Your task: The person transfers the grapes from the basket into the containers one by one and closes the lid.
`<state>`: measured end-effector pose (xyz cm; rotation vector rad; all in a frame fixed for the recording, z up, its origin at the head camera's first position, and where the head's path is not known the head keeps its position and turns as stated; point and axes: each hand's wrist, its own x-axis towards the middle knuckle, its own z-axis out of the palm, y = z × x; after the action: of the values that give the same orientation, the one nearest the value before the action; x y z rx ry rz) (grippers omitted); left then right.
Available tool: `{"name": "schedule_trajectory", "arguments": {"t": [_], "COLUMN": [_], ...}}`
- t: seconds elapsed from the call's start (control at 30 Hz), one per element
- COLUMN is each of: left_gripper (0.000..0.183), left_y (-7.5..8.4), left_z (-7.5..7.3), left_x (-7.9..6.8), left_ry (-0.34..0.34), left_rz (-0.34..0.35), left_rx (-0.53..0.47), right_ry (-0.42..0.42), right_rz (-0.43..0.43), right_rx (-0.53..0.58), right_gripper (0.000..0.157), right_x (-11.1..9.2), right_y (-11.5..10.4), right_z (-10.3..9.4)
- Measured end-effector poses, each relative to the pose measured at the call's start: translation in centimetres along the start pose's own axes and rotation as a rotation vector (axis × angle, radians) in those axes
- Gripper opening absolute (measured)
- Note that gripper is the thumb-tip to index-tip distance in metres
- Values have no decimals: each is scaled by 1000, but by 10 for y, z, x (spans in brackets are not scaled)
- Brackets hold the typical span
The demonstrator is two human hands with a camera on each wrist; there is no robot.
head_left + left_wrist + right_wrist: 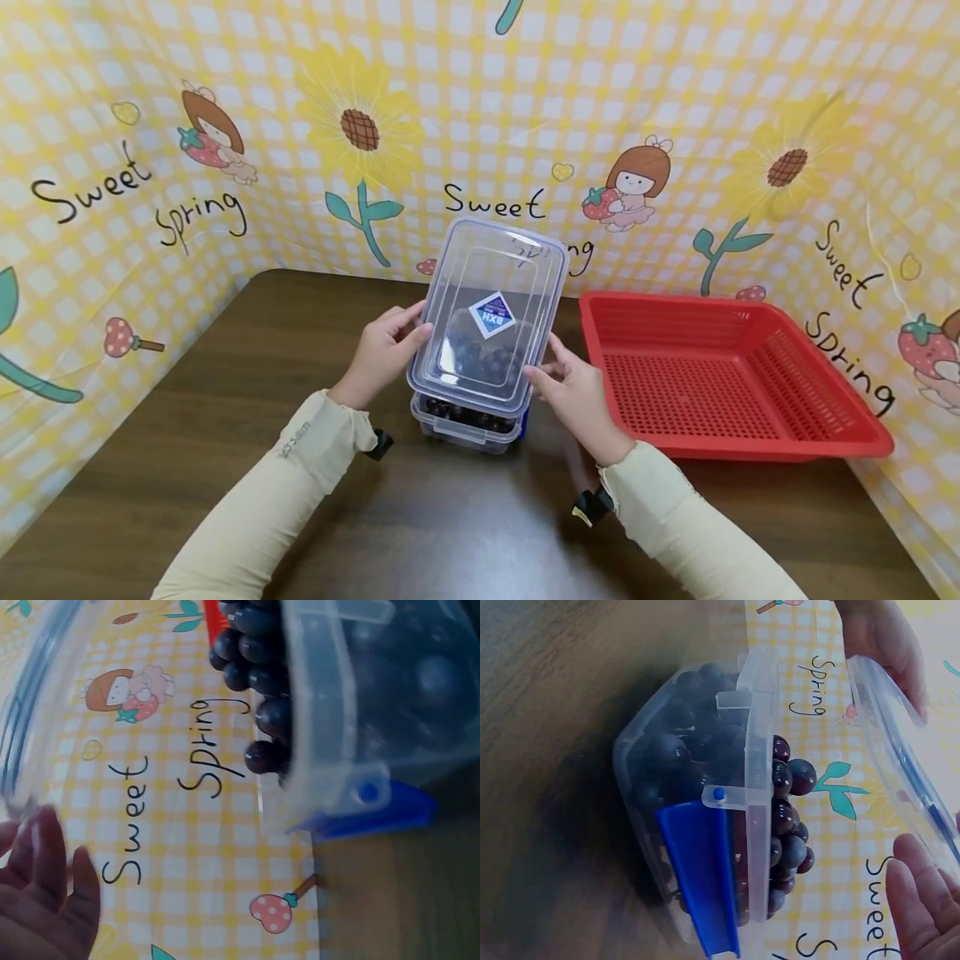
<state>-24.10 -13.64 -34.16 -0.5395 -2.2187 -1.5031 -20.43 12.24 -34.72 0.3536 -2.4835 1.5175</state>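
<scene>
A clear rectangular lid (468, 271) with a diamond-shaped label is tilted up above a clear plastic container (461, 433). My left hand (386, 346) pinches the lid's left edge between thumb and fingers. On the opposite edge, my right hand (581, 396) grips it near the lower corner. Dark purple grapes (787, 847) fill the container and bulge above its rim. In both wrist views the lid stands apart from the grapes. A blue handle (701, 877) hangs at the container's side.
To the right of the container stands a red perforated basket (750, 446) on the brown wooden table (450, 533). Behind and at both sides hangs a yellow checked cloth (480, 108) with printed flowers and lettering.
</scene>
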Motion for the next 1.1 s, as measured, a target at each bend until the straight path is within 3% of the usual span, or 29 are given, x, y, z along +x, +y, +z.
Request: {"name": "schedule_trajectory", "arguments": {"t": [0.13, 0.23, 0.53, 0.83, 1.1], "left_gripper": [42, 46, 46, 45, 44], "left_y": [-5, -10, -26, -32, -41], "left_z": [-5, -5, 0, 3, 5], "left_x": [-2, -3, -5, -8, -7], "left_ry": [-150, -200, -289, -298, -334], "left_rz": [-63, -96, -211, -261, -316], "left_rx": [90, 115, 139, 169, 175], "right_ry": [-22, -33, -128, -202, -194], "right_rz": [26, 2, 49, 78, 134], "right_rx": [-104, -133, 25, 37, -22], "right_gripper": [65, 66, 75, 76, 74], "right_x": [-3, -5, -8, -8, -12], "right_y": [5, 10, 22, 27, 35], "right_z": [2, 7, 21, 26, 32]}}
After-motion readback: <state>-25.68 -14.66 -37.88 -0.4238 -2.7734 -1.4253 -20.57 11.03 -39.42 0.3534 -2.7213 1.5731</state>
